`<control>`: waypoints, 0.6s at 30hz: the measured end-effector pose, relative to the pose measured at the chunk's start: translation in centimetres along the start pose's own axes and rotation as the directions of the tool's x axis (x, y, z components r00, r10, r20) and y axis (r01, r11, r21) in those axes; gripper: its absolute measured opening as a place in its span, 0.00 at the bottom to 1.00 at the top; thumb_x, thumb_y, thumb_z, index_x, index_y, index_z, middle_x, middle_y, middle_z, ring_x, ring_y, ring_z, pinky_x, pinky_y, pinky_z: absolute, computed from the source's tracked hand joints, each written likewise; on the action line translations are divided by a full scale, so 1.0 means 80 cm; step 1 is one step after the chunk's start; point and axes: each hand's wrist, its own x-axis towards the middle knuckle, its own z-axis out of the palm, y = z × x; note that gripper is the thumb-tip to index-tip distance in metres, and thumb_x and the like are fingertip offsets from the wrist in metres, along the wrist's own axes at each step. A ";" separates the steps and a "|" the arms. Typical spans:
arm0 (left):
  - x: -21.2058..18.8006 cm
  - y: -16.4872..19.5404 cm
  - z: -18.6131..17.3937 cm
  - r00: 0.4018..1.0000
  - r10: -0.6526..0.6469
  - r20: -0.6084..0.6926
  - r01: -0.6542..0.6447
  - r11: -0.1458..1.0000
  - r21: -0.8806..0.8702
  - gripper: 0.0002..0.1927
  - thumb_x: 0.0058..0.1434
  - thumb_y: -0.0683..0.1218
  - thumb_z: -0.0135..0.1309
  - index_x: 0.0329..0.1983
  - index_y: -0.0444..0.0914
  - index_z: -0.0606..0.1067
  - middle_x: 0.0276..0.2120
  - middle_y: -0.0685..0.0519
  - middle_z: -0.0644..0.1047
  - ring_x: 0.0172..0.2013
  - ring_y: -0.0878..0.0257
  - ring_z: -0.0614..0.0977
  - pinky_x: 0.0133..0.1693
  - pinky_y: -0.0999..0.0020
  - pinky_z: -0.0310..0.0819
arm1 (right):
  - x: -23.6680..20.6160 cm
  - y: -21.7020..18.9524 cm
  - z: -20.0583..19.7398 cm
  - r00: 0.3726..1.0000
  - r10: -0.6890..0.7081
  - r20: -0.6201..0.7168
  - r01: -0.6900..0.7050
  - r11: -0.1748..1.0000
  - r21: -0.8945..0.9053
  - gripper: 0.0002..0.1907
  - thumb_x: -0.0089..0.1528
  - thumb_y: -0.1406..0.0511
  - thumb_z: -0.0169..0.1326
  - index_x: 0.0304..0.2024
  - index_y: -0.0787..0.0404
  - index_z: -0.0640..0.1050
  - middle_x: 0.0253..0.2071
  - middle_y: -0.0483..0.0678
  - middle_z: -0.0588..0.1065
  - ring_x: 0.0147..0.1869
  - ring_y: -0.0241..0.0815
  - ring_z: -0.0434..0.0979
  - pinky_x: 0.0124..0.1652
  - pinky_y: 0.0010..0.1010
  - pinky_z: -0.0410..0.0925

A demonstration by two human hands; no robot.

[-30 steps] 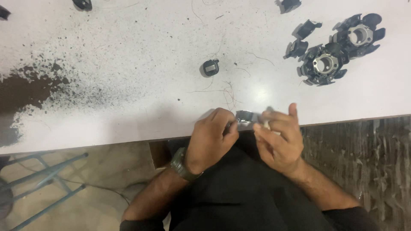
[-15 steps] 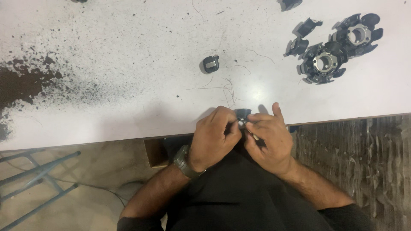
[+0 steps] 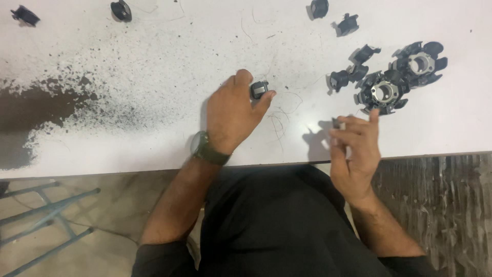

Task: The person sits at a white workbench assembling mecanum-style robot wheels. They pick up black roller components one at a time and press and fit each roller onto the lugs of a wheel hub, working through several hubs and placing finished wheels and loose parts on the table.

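— What had the left hand (image 3: 231, 115) got hold of?

— A small black part with a pale face (image 3: 259, 90), lying on the white table (image 3: 154, 77). Thumb and forefinger were closed on it from either side, and the palm lay flat on the tabletop. The watch (image 3: 205, 147) sat at the wrist.

— And the right hand (image 3: 353, 151)?

— It was raised just over the table's near edge, fingers bent together. Something tiny and dark (image 3: 336, 123) was pinched at the fingertips, but most of it was hidden behind them; I could not make out what it was, perhaps another small clip.

— Anything near it?

— Two round black assemblies with metal centres, one (image 3: 383, 92) just beyond the right hand, the other (image 3: 421, 62) touching it further back. A few loose black pieces (image 3: 353, 69) lay beside them, and more (image 3: 319, 7) were cut off at the top edge. Dark dust (image 3: 46, 107) was spread over the left of the table. Thin stray wires (image 3: 279, 115) lay between the hands.
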 end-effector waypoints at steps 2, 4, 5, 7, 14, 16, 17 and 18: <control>0.000 0.003 0.003 0.998 0.020 0.060 -0.016 0.998 -0.065 0.16 0.62 0.50 0.61 0.46 0.36 0.74 0.36 0.48 0.78 0.35 0.54 0.80 0.37 0.56 0.75 | -0.006 -0.005 0.004 0.997 -0.002 0.074 0.005 0.999 -0.040 0.11 0.64 0.76 0.52 0.46 0.59 0.78 0.46 0.49 0.73 0.63 0.52 0.76 0.79 0.54 0.45; -0.018 0.000 0.006 0.978 0.205 -0.043 -0.210 0.962 -0.172 0.16 0.57 0.44 0.62 0.47 0.37 0.75 0.37 0.49 0.79 0.38 0.54 0.80 0.40 0.56 0.74 | -0.002 -0.004 -0.002 0.989 0.029 0.145 -0.020 0.998 -0.057 0.13 0.62 0.75 0.53 0.46 0.58 0.80 0.44 0.49 0.72 0.64 0.50 0.75 0.80 0.57 0.46; -0.029 -0.004 0.007 0.962 0.267 -0.047 -0.271 0.948 -0.167 0.15 0.57 0.42 0.61 0.47 0.38 0.75 0.38 0.51 0.79 0.40 0.55 0.80 0.42 0.57 0.73 | 0.000 -0.004 -0.006 0.983 0.050 0.177 -0.039 0.997 -0.068 0.14 0.60 0.75 0.53 0.46 0.57 0.81 0.43 0.48 0.72 0.65 0.50 0.74 0.81 0.59 0.47; -0.051 -0.012 0.010 0.921 0.386 -0.046 -0.388 0.907 -0.166 0.15 0.57 0.39 0.59 0.48 0.39 0.76 0.38 0.54 0.78 0.43 0.57 0.79 0.46 0.58 0.71 | 0.011 -0.002 -0.012 0.958 0.004 0.286 0.030 0.993 -0.115 0.15 0.59 0.71 0.58 0.48 0.56 0.82 0.44 0.48 0.72 0.66 0.51 0.71 0.77 0.60 0.46; -0.071 -0.019 0.012 0.827 0.559 0.053 -0.539 0.817 -0.206 0.14 0.60 0.37 0.59 0.48 0.45 0.81 0.43 0.55 0.78 0.49 0.56 0.76 0.55 0.56 0.65 | 0.035 -0.021 0.019 0.854 -0.087 0.512 0.134 0.989 -0.055 0.27 0.53 0.58 0.69 0.53 0.59 0.80 0.49 0.48 0.72 0.68 0.52 0.65 0.70 0.67 0.45; -0.067 -0.016 0.011 0.817 0.566 0.109 -0.530 0.811 -0.247 0.14 0.61 0.38 0.59 0.49 0.45 0.80 0.44 0.55 0.79 0.48 0.56 0.76 0.56 0.56 0.66 | 0.037 -0.024 0.025 0.863 -0.074 0.500 0.135 0.987 -0.086 0.23 0.52 0.59 0.70 0.48 0.56 0.81 0.46 0.46 0.72 0.66 0.50 0.67 0.71 0.68 0.45; -0.067 -0.015 0.007 0.823 0.564 0.058 -0.543 0.813 -0.210 0.18 0.60 0.35 0.55 0.53 0.44 0.79 0.49 0.52 0.78 0.53 0.56 0.76 0.58 0.55 0.67 | 0.036 -0.024 0.026 0.866 -0.066 0.496 0.133 0.986 -0.102 0.20 0.52 0.60 0.70 0.45 0.55 0.81 0.45 0.46 0.72 0.65 0.49 0.68 0.71 0.69 0.45; -0.069 -0.015 0.003 0.826 0.564 0.009 -0.553 0.814 -0.176 0.22 0.60 0.32 0.51 0.56 0.42 0.77 0.54 0.50 0.78 0.57 0.56 0.76 0.61 0.55 0.68 | 0.033 -0.025 0.026 0.884 -0.062 0.463 0.133 0.983 -0.123 0.20 0.52 0.60 0.71 0.44 0.56 0.81 0.44 0.46 0.72 0.64 0.50 0.69 0.71 0.69 0.46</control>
